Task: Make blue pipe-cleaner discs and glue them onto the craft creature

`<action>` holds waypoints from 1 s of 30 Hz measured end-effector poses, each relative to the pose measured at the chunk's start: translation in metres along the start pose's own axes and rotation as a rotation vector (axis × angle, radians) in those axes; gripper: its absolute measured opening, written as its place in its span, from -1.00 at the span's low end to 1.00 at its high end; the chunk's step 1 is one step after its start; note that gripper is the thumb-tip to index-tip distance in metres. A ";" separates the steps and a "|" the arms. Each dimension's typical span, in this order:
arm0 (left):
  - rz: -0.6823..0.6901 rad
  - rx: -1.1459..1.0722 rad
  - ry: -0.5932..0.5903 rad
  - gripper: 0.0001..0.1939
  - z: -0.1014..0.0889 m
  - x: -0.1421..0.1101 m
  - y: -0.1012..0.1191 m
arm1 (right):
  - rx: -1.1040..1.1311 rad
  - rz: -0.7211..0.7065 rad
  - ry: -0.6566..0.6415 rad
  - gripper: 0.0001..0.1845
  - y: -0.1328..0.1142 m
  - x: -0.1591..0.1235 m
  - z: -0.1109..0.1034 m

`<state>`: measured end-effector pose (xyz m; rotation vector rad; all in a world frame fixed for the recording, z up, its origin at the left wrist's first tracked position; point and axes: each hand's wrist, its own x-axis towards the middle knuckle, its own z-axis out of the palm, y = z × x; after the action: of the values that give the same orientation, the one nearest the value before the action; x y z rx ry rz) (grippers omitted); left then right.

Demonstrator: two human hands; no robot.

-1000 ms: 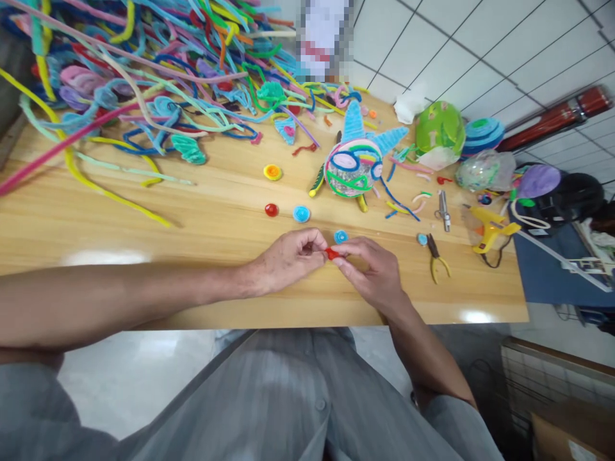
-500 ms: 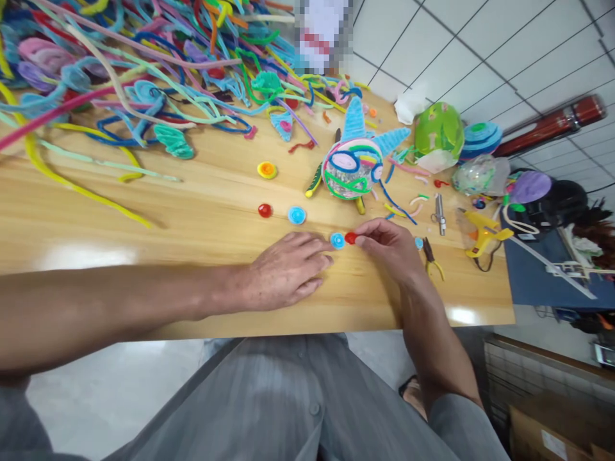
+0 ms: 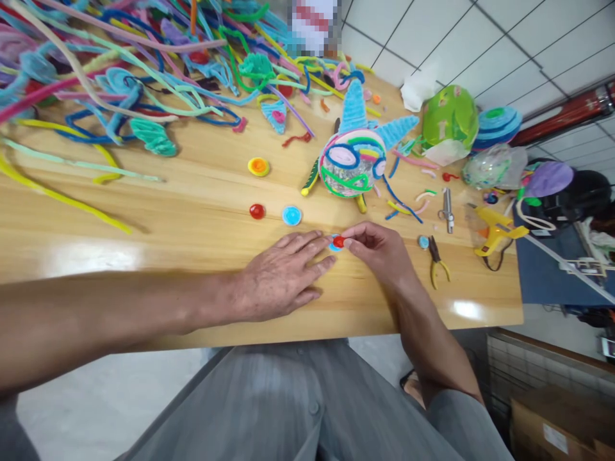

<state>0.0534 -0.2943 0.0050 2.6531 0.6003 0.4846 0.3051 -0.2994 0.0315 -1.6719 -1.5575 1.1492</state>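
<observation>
Between thumb and fingertips, my right hand (image 3: 377, 251) pinches a small red coiled disc (image 3: 339, 241). This disc covers most of a blue coiled disc (image 3: 333, 248); I cannot tell whether it rests on it or hovers just above. My left hand (image 3: 283, 276) lies flat with fingers stretched out, its index fingertip at the blue disc's left edge. Farther back on the wooden table (image 3: 202, 224) lie another blue disc (image 3: 292, 215), a second red disc (image 3: 257, 211) and a yellow-and-orange disc (image 3: 259, 166).
A fuzzy striped figure (image 3: 353, 169) with blue ears stands behind my hands. A heap of pipe cleaners (image 3: 144, 83) covers the back left. At right lie pliers (image 3: 436, 261), scissors (image 3: 448, 210), a small blue roll (image 3: 423, 242), a yellow glue gun (image 3: 497, 230) and a green bowl-like object (image 3: 449, 121).
My right hand has moved left, carrying the red disc from beside the blue disc to over it. My left hand stays by the blue disc. The view has shifted slightly.
</observation>
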 end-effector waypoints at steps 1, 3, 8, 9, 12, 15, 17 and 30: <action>-0.002 0.001 -0.003 -0.42 0.000 0.000 0.000 | -0.022 -0.012 0.007 -0.84 0.001 0.000 0.001; -0.007 0.007 -0.011 -0.40 0.000 0.000 0.001 | -0.053 -0.038 0.017 -0.84 0.004 -0.001 0.002; -0.024 0.020 -0.035 -0.33 0.001 0.000 0.001 | -0.126 -0.111 0.019 -0.85 0.007 -0.004 0.005; -0.027 0.020 -0.040 -0.31 0.001 0.000 0.001 | -0.143 -0.128 0.022 -0.86 0.006 -0.004 0.006; -0.034 0.019 -0.048 -0.30 0.001 0.000 0.001 | -0.180 -0.176 0.020 -0.87 0.003 -0.005 0.006; -0.041 0.023 -0.055 -0.33 0.000 0.001 0.002 | -0.207 -0.232 0.013 -0.89 -0.001 -0.006 0.006; -0.047 0.024 -0.067 -0.34 -0.001 0.001 0.003 | -0.228 -0.268 0.012 -0.90 -0.002 -0.006 0.006; -0.028 0.065 -0.033 -0.35 0.001 0.001 0.003 | -0.297 -0.353 0.029 -0.90 0.001 -0.008 0.009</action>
<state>0.0554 -0.2969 0.0051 2.7044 0.6533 0.4189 0.2979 -0.3085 0.0280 -1.4963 -1.9828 0.7375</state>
